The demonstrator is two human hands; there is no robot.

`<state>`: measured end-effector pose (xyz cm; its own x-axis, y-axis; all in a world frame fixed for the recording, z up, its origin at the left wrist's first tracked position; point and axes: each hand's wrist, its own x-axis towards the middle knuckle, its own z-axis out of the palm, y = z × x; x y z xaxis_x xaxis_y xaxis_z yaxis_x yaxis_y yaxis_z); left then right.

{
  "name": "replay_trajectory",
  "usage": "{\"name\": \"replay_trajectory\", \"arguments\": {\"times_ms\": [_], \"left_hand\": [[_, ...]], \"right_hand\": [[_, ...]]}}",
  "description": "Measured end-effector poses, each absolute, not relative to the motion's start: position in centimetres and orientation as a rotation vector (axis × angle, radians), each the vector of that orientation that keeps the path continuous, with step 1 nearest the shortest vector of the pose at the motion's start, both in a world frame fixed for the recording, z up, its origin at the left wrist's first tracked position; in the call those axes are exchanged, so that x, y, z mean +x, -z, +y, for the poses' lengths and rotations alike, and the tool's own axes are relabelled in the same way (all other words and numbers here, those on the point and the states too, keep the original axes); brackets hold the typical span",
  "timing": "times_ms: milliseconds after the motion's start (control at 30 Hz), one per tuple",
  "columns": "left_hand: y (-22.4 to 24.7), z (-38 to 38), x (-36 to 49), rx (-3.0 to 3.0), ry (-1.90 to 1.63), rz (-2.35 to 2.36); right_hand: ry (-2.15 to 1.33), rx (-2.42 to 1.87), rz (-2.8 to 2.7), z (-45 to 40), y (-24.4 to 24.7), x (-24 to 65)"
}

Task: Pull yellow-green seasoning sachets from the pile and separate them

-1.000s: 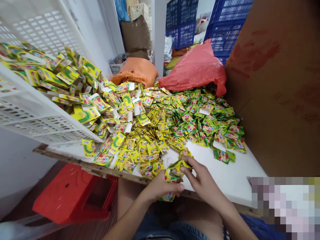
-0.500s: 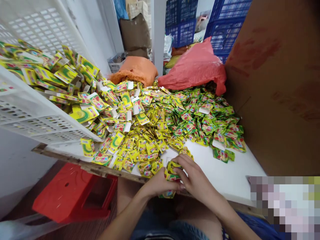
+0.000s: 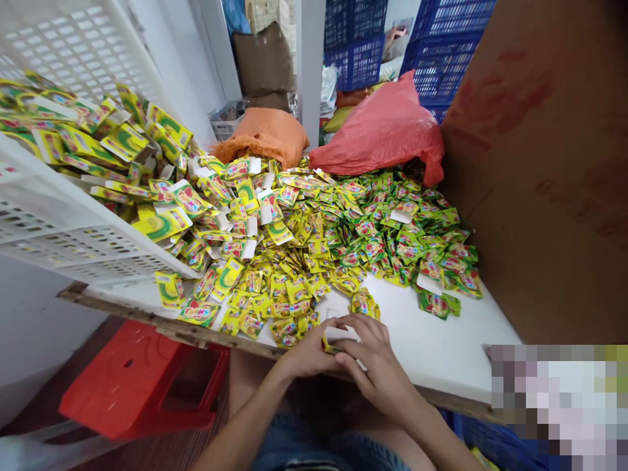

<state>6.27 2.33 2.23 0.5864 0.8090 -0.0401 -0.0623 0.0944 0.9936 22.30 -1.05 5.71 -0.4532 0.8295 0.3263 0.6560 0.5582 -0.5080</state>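
Over the front edge of the white tabletop [image 3: 426, 340], a small yellow carton [image 3: 342, 335] with a white flap showing is held between both hands. My left hand [image 3: 310, 352] grips it from the left, its fingers partly hidden behind it. My right hand [image 3: 375, 356] is wrapped over the right side and top, thumb and fingers bent around it. Just beyond the fingers lies a little bunch of yellow sachets [image 3: 364, 303]. Farther back spread a heap of yellow sachets [image 3: 289, 288] and a heap of green sachets [image 3: 377, 229].
At left, a tipped white plastic basket [image 3: 105, 245] spills yellow cartons [image 3: 171, 222]. An orange sack [image 3: 272, 131] and a red sack [image 3: 377, 134] lie behind the heaps. A large cardboard box [image 3: 549, 176] walls the right side. Below left stands a red stool [image 3: 115, 379].
The sachets seen between my hands are now out of sight. The carton has been turned so its white flap faces up, and my right hand has closed further over it.
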Motion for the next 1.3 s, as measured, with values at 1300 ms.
{"name": "replay_trajectory", "arguments": {"times_ms": [1300], "left_hand": [[-0.4, -2.3, 3.2, 1.842, -1.276, 0.935]], "right_hand": [[-0.512, -1.010, -1.905, -2.9, -2.4, 21.2]]}}
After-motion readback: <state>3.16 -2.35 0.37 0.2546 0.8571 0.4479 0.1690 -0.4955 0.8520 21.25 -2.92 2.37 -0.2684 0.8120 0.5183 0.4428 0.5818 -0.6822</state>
